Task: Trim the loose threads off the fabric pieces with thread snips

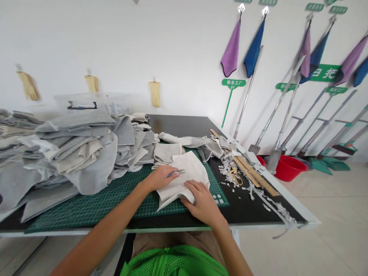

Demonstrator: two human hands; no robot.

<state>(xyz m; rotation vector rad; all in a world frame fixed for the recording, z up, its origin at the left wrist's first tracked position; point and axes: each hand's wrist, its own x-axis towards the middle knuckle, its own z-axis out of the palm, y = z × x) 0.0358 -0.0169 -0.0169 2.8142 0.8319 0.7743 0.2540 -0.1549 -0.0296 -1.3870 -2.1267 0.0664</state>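
Observation:
A piece of whitish fabric [191, 167] lies in front of me on the green cutting mat [113, 206], its near edge lifted off the mat. My left hand [161, 177] is closed on a small blue-handled tool [174, 172] whose pointed metal tip lies over the fabric; the fingers hide most of it. On the fabric's right part rests my right hand [201, 199], fingers stretched out. Just beyond is a folded beige cloth [168, 153].
Grey and beige fabric pieces [76, 147] are heaped on the left. Toward the right lie wooden strips [253, 176], yellow-handled scissors [235, 175] and white scraps [229, 166]. A red basin [290, 168] stands on the floor past the table's right edge.

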